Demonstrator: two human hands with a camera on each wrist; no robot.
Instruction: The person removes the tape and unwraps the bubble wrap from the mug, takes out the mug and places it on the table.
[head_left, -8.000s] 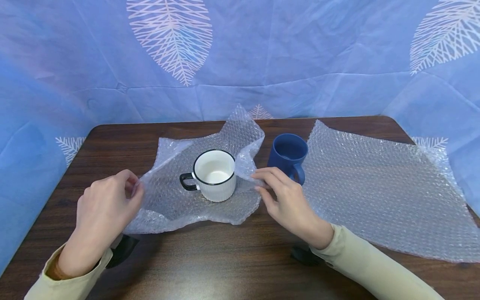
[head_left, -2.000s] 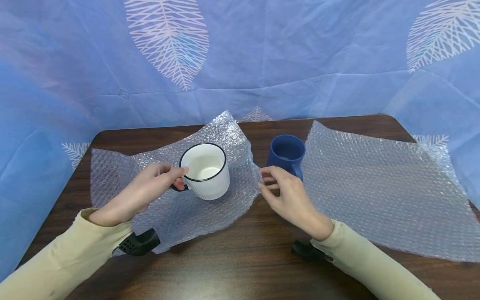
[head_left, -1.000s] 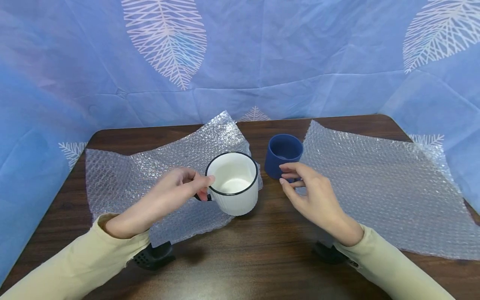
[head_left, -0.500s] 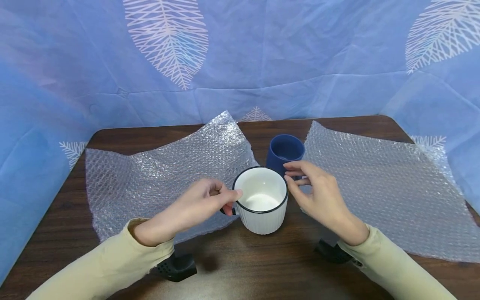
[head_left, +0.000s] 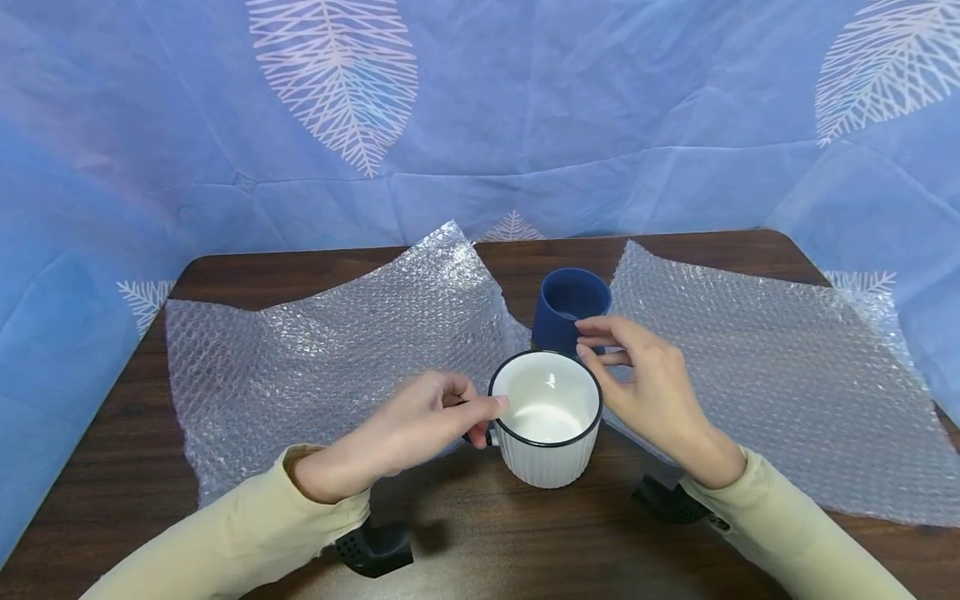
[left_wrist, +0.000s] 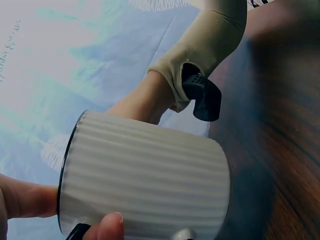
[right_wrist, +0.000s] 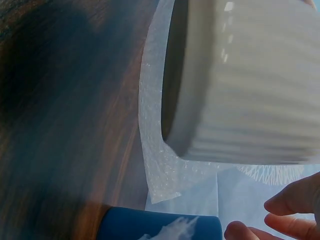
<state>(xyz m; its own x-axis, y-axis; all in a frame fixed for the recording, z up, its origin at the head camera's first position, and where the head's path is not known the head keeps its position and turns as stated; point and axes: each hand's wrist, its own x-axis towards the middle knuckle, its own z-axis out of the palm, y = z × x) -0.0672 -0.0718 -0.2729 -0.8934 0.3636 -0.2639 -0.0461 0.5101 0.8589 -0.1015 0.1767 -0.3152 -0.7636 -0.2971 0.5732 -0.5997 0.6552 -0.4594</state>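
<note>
My left hand (head_left: 420,421) holds a white ribbed mug (head_left: 546,458) with a black rim, thumb at the rim and fingers at the black handle (head_left: 491,435). The left wrist view shows the mug's ribbed side (left_wrist: 145,175) close up. It hangs above the table, apart from it, as the right wrist view shows. My right hand (head_left: 652,379) hovers beside its right rim with fingers loosely bent and nothing between them. Just behind stands a blue mug (head_left: 557,329), partly hidden by those fingers; in the right wrist view a gap separates the fingertips from the blue mug (right_wrist: 165,225).
One bubble wrap sheet (head_left: 315,367) lies spread on the left of the brown wooden table (head_left: 487,542), its corners raised. A second bubble wrap sheet (head_left: 765,392) covers the right side. A blue patterned cloth (head_left: 600,100) hangs behind the table.
The white mug, earlier standing on the left bubble wrap, has been lifted by my left hand and carried right and nearer. My right hand has let go of the wrap's edge and shifted right.
</note>
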